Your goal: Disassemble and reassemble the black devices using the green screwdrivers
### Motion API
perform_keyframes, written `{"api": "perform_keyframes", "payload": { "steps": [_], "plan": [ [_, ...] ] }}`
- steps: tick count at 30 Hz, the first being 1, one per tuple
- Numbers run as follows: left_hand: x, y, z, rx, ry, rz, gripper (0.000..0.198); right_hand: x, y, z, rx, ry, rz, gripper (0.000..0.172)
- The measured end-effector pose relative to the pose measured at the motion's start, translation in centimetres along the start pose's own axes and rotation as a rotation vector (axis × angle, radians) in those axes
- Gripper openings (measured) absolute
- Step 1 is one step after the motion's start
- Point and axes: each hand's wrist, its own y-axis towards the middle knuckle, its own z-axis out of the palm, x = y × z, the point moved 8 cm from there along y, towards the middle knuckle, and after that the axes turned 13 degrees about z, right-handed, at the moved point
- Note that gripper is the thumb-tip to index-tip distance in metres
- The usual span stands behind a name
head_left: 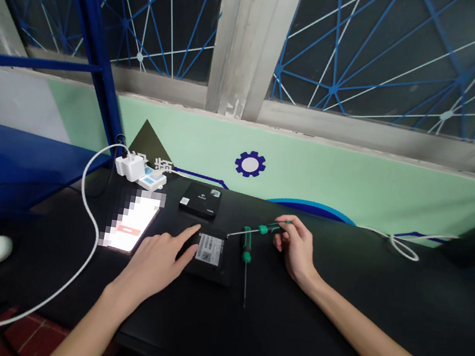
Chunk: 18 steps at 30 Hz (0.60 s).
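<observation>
I have the task's thing, a black box [211, 259] with a pale printed label [210, 245], lying on the dark table [291, 345] with its labelled side up, between the two hands. On my left hand [160, 256], the index finger and thumb stand wide apart, the index reaching to the far left corner of the box and the thumb lying beside the label; I cannot make out how the other fingers are curled. My right hand [295, 245] has its fingers pinched narrow around the handle end of a green screwdriver [263, 229], whose shaft slants down leftward to the far right corner of the box; whether the tip is seated in anything I cannot tell. A second screwdriver [246, 252] lies just right of the box, its tip towards me, and the held shaft crosses over its handle end in my view. Behind the box sits another black box [200, 200], and left of it I see a lit phone [132, 224] near a white power strip [152, 178].
</observation>
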Motion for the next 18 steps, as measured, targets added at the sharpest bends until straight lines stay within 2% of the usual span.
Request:
{"api": "perform_keyframes", "payload": {
  "steps": [18],
  "plan": [
    [-0.27, 0.07, -0.17, 0.015, -0.013, 0.0, 0.053, -0.22, 0.06, 0.01, 0.002, -0.03, 0.009, 0.012]
  ]
}}
